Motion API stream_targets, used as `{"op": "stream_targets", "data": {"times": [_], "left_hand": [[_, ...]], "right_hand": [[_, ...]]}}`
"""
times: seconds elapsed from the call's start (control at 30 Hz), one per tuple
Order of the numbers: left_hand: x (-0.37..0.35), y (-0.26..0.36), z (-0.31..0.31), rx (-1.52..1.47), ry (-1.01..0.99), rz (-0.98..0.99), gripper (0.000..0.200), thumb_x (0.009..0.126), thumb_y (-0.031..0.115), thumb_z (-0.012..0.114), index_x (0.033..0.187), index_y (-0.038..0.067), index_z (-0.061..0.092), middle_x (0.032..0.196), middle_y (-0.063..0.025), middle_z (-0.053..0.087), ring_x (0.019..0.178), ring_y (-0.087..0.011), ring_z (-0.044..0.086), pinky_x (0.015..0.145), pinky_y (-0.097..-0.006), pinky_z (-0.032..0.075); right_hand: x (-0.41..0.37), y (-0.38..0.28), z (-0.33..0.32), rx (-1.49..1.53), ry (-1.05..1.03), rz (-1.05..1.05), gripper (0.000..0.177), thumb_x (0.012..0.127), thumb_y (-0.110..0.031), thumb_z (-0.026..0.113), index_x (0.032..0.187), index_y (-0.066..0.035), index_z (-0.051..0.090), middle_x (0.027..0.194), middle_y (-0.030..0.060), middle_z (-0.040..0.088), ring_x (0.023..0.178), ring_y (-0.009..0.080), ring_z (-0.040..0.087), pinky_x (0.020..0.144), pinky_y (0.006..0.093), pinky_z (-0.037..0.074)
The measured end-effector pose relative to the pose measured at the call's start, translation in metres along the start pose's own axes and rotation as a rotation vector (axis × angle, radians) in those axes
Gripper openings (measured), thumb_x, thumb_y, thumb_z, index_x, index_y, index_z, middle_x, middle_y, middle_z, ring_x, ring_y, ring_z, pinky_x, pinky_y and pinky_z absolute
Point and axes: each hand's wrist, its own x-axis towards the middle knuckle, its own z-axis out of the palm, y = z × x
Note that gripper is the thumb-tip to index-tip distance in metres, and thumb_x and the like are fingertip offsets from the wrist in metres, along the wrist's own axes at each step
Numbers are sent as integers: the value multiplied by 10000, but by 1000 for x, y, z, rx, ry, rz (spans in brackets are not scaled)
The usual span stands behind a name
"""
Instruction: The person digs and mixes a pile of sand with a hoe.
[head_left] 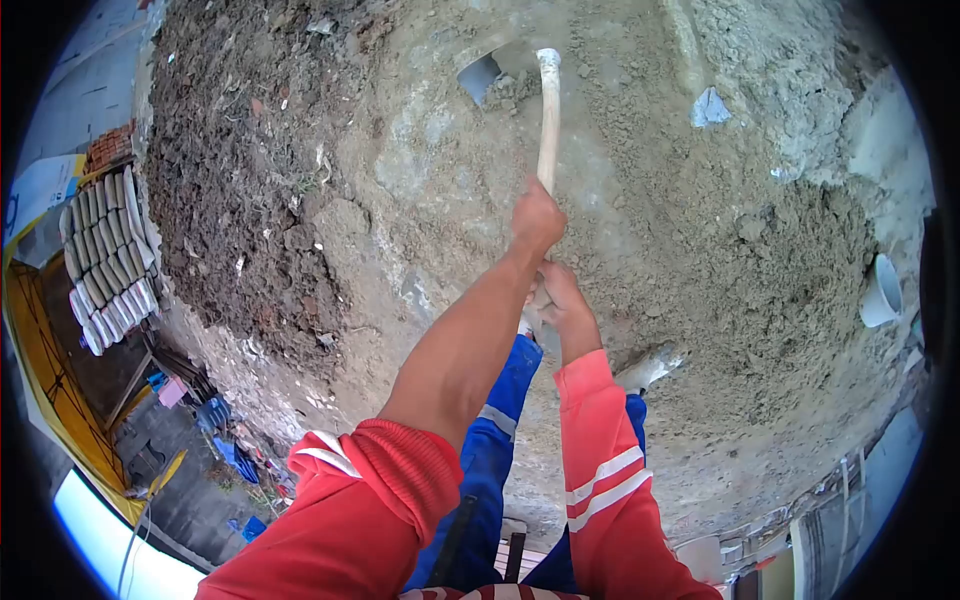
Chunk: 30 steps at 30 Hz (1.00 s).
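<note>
My left hand (538, 218) is wrapped round the pale wooden handle (549, 130) of a hoe-like tool. Close below it, nearer my body, my right hand (562, 297) also grips the handle. At the handle's far end, a grey metal blade (479, 76) lies tilted to the left, its edge against the soil, partly covered by loose dirt. Trodden grey-brown earth (450, 200) surrounds the tool. Both my arms reach forward in red sleeves, the left one pushed up to the elbow.
Dark loose soil (240, 180) spreads at the left. Stacked sacks (105, 245) stand beyond it. A white bucket (882, 291) sits at the right, and a pale scrap (710, 108) lies upper right. My shoe (655, 369) is near the right sleeve.
</note>
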Motion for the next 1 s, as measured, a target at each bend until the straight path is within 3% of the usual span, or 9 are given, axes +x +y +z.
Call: {"op": "stream_targets", "data": {"times": [0.03, 0.1, 0.43, 0.6, 0.7, 0.83, 0.9, 0.97, 1.0], "left_hand": [[-14, -4, 12, -53, 15, 10, 602, 728, 112, 694, 1214, -58, 379, 960, -328, 627, 934, -462, 631, 828, -489, 524], [-53, 1, 18, -107, -87, -9, 726, 740, 106, 702, 1326, -76, 314, 958, -295, 648, 927, -441, 643, 822, -483, 527], [-233, -8, 177, -284, -58, -187, 744, 709, 105, 712, 1312, -66, 311, 945, -312, 642, 913, -460, 638, 814, -481, 529], [-315, 31, 250, -288, -192, -233, 664, 699, 112, 715, 1231, -87, 371, 932, -315, 640, 906, -454, 641, 807, -473, 533], [-358, 64, 309, -371, -120, -168, 561, 700, 124, 708, 1143, -80, 430, 922, -312, 637, 896, -436, 654, 794, -466, 534], [-422, 124, 311, -613, -237, -352, 437, 711, 127, 680, 1056, -71, 497, 934, -284, 640, 879, -408, 667, 765, -432, 539], [-435, 127, 339, -657, -215, -357, 413, 725, 132, 685, 1042, -63, 507, 917, -238, 649, 815, -352, 676, 664, -418, 554], [-438, 151, 334, -1071, -416, -550, 410, 743, 155, 699, 1041, -60, 517, 888, -197, 644, 686, -268, 658, 546, -388, 540], [-450, 168, 335, -1050, -361, -607, 352, 763, 174, 715, 986, -46, 556, 804, -140, 627, 572, -204, 606, 475, -356, 509]], "right_hand": [[-15, 8, -12, 20, -1, 9, 103, 930, -140, 531, 891, -46, 546, 657, 18, 497, 503, 105, 462, 446, 265, 362], [-47, 21, -31, 34, 4, 22, 103, 926, -145, 540, 887, -51, 552, 653, 10, 490, 507, 102, 463, 449, 260, 369], [-201, 73, -181, -434, 284, 122, 80, 861, -109, 615, 861, -53, 559, 647, 15, 508, 485, 110, 484, 408, 281, 387], [-286, 86, -261, -283, 352, 153, 63, 847, -85, 608, 859, -44, 562, 634, 16, 504, 472, 114, 480, 410, 273, 383], [-343, 54, -297, -458, 447, 103, 58, 835, -74, 619, 828, -46, 569, 613, 6, 510, 463, 101, 490, 387, 262, 384], [-438, 17, -315, -600, 472, 159, 67, 832, -55, 613, 835, -24, 553, 629, 8, 518, 470, 89, 483, 389, 252, 381], [-508, 27, -318, -596, 523, 180, 93, 826, -29, 626, 851, -18, 538, 624, 10, 509, 462, 89, 473, 388, 255, 374], [-605, 57, -335, -750, 652, 204, 139, 814, -62, 647, 860, 2, 533, 633, 18, 529, 482, 76, 494, 404, 253, 392], [-656, 80, -364, -1024, 738, 147, 221, 771, -104, 688, 875, 14, 533, 619, 81, 553, 488, 177, 537, 454, 328, 442]]}}
